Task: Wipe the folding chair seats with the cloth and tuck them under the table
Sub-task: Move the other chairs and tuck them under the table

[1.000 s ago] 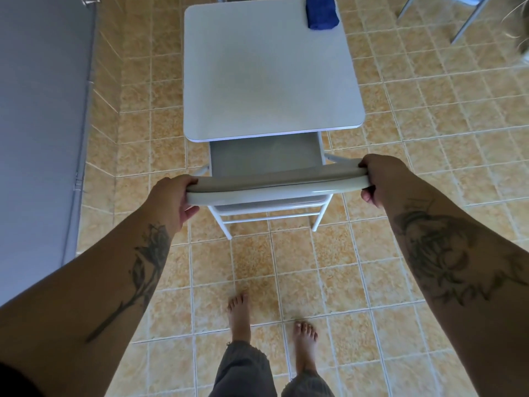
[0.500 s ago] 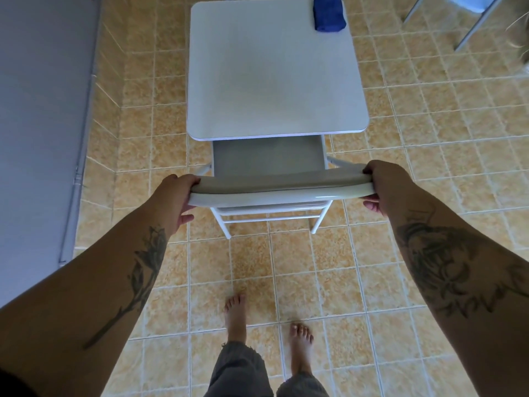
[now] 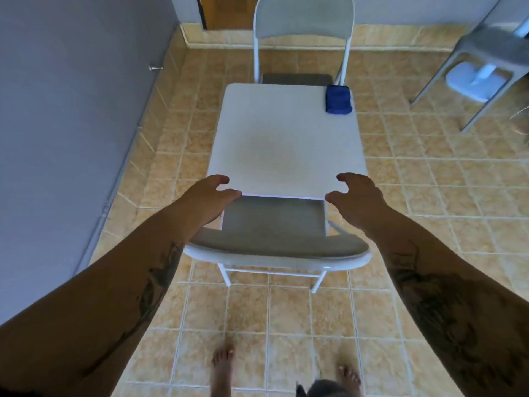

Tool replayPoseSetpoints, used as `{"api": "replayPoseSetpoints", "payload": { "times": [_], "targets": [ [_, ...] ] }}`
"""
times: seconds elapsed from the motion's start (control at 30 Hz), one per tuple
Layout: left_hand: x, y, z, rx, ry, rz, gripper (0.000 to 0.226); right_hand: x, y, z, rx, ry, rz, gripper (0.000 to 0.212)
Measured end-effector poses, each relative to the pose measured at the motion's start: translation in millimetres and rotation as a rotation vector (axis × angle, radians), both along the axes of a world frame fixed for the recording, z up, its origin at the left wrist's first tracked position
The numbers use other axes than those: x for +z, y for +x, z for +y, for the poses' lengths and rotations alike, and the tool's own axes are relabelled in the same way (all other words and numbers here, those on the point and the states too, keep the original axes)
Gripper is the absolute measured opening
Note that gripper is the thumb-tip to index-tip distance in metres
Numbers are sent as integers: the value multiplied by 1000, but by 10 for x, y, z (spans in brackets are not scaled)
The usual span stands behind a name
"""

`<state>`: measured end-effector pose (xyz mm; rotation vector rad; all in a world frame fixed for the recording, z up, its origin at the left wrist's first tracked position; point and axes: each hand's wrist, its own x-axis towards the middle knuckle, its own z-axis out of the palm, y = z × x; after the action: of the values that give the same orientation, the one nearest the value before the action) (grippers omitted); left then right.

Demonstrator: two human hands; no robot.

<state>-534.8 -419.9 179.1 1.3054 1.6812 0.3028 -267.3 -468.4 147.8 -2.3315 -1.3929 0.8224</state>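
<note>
The near folding chair [image 3: 274, 247] stands in front of me with its grey seat partly under the white table [image 3: 286, 144] and its padded backrest toward me. My left hand [image 3: 206, 199] and my right hand [image 3: 355, 199] hover over the table's near corners, fingers apart, holding nothing and off the backrest. A folded blue cloth [image 3: 338, 99] lies on the table's far right corner. A second folding chair [image 3: 303, 32] stands at the far side, its seat mostly hidden by the table.
A grey wall [image 3: 71, 124] with a door stop runs along the left. A grey plastic chair [image 3: 486, 64] stands at the far right over a pale blue object. My bare feet [image 3: 223, 368] stand on the tan tiled floor behind the near chair.
Both hands have let go of the near chair's backrest and moved forward over the table's near edge. The view has tilted up, showing the far chair.
</note>
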Motion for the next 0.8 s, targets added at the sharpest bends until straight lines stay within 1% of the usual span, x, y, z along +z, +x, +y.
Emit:
{"api": "replayPoseSetpoints", "payload": {
  "times": [0.13, 0.27, 0.43, 0.6, 0.67, 0.8],
  "targets": [
    [299, 150, -40, 136, 122, -9, 54, 336, 157, 368, 304, 55, -92, 57],
    [553, 305, -306, 321, 223, -28, 54, 767, 299, 602, 504, 100, -133, 61],
    [941, 532, -405, 349, 273, 47, 56, 1275, 463, 881, 632, 183, -134, 64],
    [1441, 753, -175, 386, 401, 161, 56, 1628, 646, 1260, 693, 327, -53, 64],
    [1588, 914, -70, 418, 443, 219, 56, 1741, 746, 1436, 756, 352, -43, 61],
    [1698, 1410, 78, 519, 502, 265, 55, 1939, 1056, 1898, 887, 382, -61, 60]
  ]
}}
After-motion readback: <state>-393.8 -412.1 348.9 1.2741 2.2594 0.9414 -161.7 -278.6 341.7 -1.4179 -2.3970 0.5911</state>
